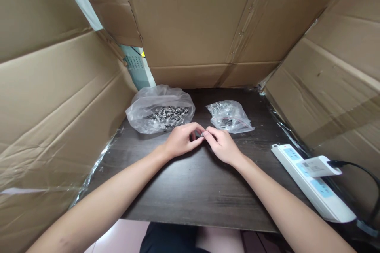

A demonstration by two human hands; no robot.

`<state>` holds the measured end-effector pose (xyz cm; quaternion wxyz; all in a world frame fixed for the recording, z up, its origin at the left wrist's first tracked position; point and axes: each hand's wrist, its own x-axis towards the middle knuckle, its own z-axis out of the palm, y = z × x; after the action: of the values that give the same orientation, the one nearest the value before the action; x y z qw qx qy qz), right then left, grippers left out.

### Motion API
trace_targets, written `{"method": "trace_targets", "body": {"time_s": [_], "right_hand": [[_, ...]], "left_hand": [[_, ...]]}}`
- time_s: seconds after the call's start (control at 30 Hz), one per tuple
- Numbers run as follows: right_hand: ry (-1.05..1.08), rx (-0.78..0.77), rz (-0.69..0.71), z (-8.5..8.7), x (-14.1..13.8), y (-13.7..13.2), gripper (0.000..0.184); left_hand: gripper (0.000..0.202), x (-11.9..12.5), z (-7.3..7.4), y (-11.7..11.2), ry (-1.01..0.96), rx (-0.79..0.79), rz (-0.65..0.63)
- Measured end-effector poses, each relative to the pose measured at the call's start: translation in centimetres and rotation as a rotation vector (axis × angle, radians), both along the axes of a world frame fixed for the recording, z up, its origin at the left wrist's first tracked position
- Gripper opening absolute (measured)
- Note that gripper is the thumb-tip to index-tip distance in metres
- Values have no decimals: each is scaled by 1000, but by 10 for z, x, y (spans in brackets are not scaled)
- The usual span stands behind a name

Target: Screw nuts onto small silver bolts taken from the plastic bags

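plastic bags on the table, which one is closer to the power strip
The smaller bag on the right, just beyond the right hand. The power strip is also on the right; the larger bag sits farther left.

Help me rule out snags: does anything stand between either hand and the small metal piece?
Nothing visible does: the left hand and right hand meet at the small metal piece. The larger bag and smaller bag lie beyond them.
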<state>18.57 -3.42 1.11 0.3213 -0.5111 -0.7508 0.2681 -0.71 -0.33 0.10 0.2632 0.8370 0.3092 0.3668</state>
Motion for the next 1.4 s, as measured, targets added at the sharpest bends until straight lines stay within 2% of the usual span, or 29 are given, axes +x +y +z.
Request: {"method": "trace_targets", "body": {"time_s": [0.13, 0.3, 0.4, 1.4], "right_hand": [[16, 6, -5, 0, 0, -1, 36], [72, 24, 3, 0, 2, -1, 21], [53, 13, -3, -1, 2, 0, 17], [2, 16, 5, -3, 1, 0, 21]], "left_hand": [[15, 1, -1, 0, -27, -20, 11], [18, 2, 0, 0, -39, -31, 16], [16, 1, 0, 0, -23, -23, 17], [11, -1, -5, 2, 28, 24, 1]]}}
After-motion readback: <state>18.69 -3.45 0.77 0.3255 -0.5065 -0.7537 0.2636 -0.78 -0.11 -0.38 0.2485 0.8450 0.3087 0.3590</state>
